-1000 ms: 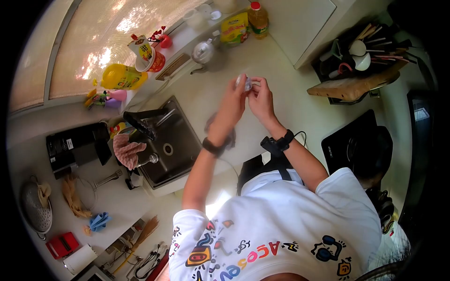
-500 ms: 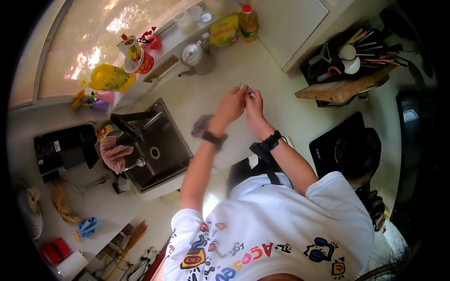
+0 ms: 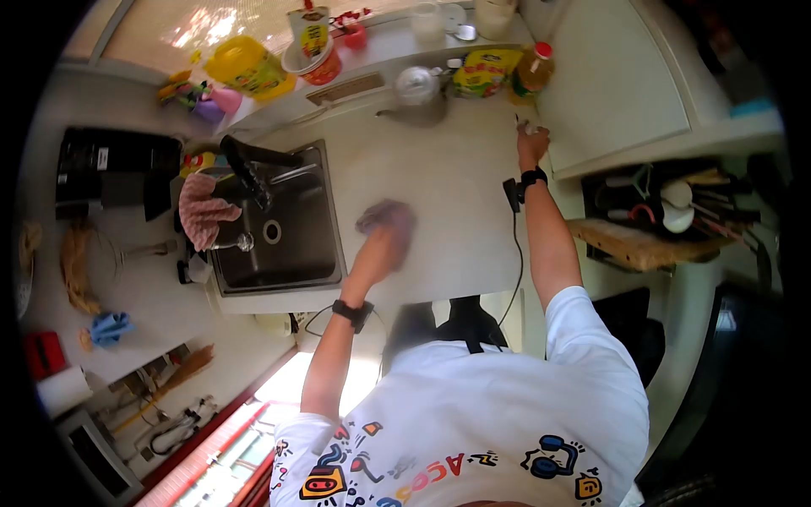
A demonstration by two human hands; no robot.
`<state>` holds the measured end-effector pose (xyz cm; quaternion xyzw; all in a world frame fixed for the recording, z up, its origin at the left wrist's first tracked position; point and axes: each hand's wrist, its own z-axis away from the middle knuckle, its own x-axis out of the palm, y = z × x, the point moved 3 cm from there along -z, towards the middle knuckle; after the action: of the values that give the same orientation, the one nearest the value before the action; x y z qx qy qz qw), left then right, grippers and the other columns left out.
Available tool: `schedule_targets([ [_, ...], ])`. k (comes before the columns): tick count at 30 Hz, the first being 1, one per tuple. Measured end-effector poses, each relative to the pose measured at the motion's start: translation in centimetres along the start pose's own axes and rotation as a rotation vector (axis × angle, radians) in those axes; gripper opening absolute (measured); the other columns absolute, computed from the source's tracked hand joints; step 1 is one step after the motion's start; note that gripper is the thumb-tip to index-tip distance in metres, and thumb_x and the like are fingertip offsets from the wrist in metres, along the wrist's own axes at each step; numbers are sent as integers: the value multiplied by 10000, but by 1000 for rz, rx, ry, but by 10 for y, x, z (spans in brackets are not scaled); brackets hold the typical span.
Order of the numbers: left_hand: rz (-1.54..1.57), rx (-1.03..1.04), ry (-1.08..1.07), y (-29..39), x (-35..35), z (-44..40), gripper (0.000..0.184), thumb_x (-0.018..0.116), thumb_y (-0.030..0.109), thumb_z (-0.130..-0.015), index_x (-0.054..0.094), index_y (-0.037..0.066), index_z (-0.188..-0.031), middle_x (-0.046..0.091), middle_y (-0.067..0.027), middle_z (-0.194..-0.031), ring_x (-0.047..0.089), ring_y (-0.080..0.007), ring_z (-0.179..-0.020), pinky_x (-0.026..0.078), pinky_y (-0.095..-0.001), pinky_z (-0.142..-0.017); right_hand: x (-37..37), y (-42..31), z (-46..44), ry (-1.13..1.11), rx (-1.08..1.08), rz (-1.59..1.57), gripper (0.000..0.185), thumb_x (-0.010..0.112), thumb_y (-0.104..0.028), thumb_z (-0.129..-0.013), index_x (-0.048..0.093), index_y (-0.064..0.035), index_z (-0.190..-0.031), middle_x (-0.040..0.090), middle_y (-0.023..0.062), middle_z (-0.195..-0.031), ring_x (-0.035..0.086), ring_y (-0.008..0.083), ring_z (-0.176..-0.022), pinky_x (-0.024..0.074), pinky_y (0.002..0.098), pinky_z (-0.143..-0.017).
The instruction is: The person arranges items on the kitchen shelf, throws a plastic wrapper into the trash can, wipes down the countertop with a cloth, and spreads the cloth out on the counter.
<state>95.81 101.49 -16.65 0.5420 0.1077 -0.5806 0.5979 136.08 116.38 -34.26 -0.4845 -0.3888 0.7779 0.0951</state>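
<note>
"Pale tabletop (image 3: 456,186) across the middle of the frame, sink (image 3: 296,245) set into it left of centre. What's along the back?"

"A teapot (image 3: 420,89) at the upper centre, then a yellow packet (image 3: 486,72) and an oil bottle (image 3: 534,74) with a red cap, towards the upper right."

"Where's the cloth?"

"Near the centre of the frame, just right of the sink. That greyish-purple cloth (image 3: 399,211) lies on the tabletop, right at the fingers of the left hand (image 3: 380,252), spreading beyond them and to either side."

"Clenched on it, or flat?"

"I can't tell; hand and cloth are both blurred. They're touching, that much is plain."

"And the other one?"

"The right hand (image 3: 533,149) is stretched to the upper right, just below the bottle, well apart from the cloth. Its fingers are curled in on a small pale item (image 3: 530,128), which shows at their tips."

"What's nearest lower down?"

"A wooden board (image 3: 642,245), at the right of the frame, beside the right forearm."
</note>
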Motion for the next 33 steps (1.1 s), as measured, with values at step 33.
schedule_targets([
  [33,589,85,502,-47,29,-249,840,554,15,-812,123,-5,-1532,119,-301,-1570,87,-424,-1480,134,-430,-1206,140,-82,88,-528,-565,-214,642,718,-254,-873,426,47,-1360,522,217,-1344,625,297,-1111,520,350,-887],
])
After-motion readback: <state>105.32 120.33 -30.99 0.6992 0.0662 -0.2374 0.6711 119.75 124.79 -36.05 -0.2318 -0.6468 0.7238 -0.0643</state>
